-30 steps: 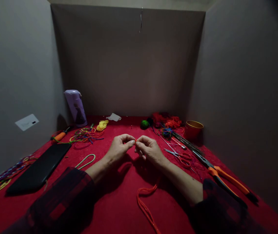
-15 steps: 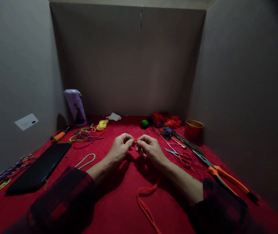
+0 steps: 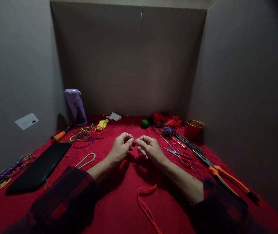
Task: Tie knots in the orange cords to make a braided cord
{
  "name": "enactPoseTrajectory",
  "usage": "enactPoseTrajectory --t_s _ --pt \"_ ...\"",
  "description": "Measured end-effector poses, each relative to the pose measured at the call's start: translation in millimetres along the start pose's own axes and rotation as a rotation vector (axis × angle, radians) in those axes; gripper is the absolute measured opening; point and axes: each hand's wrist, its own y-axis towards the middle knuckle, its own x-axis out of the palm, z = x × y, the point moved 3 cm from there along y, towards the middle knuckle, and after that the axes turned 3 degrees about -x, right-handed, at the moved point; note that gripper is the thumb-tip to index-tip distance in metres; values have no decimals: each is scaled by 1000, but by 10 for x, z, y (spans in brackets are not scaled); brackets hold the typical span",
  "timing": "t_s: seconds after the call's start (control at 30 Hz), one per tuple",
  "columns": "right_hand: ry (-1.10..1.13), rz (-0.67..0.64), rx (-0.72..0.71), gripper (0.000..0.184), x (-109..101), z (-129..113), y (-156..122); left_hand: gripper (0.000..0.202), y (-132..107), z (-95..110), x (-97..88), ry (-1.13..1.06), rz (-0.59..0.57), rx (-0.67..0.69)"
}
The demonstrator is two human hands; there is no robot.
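Observation:
Both hands meet over the middle of the red cloth (image 3: 119, 208). My left hand (image 3: 121, 145) pinches one side of a small piece of orange-red yarn (image 3: 134, 141) between thumb and forefinger. From the other side my right hand (image 3: 150, 148) pinches the same yarn, its lower fingers curled beneath. Only a little of the yarn shows between the fingertips, so I cannot make out its shape. A loose orange-red strand (image 3: 144, 204) runs from under my right wrist toward the front edge of the view.
Right of my hands lie red-handled scissors (image 3: 184, 159), orange-handled pliers (image 3: 227, 182), thin rods and a red cup (image 3: 194, 129). Yarn balls, one green (image 3: 145, 123), sit behind. At left are a black phone (image 3: 40, 169), tangled cords (image 3: 85, 135) and a purple bottle (image 3: 76, 107). Grey panels enclose three sides.
My fingertips have shifted very slightly around the yarn, and my right hand's lower fingers have moved a little. Both hands keep their pinch; everything else stays in place.

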Motion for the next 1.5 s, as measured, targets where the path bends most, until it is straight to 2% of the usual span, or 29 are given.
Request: enactPoseTrajectory --t_s 0.2,0.37,0.63,0.77,0.87,1.03,1.17,1.3,1.37,1.5 --pt "-31 25 -18 22 -10 16 12 13 -16 -12 4 64 -26 36" --pt "18 45 -23 15 -19 20 13 14 -12 4 14 11 -23 6" --pt "-27 71 -74 15 -36 51 41 11 -1 13 -1 -67 -29 -12" --pt "-125 81 -126 15 -54 81 52 18 2 18 -24 -57 -15 25" --pt "-194 90 -155 14 -60 71 40 21 -6 33 -10 46 -33 93" --pt "-189 72 -129 15 -44 53 27 7 -31 92 -9 313 26 284" --pt "-140 46 -116 16 -31 60 33 6 -30 93 -39 303 72 181" --pt "-146 56 -111 18 -39 67 35 10 -24 72 -46 220 52 115" --pt "-165 68 -110 18 -46 69 33 13 -25 71 -46 201 45 152" --pt "-185 65 -123 17 -47 67 27 14 -58 120 -26 266 15 323"
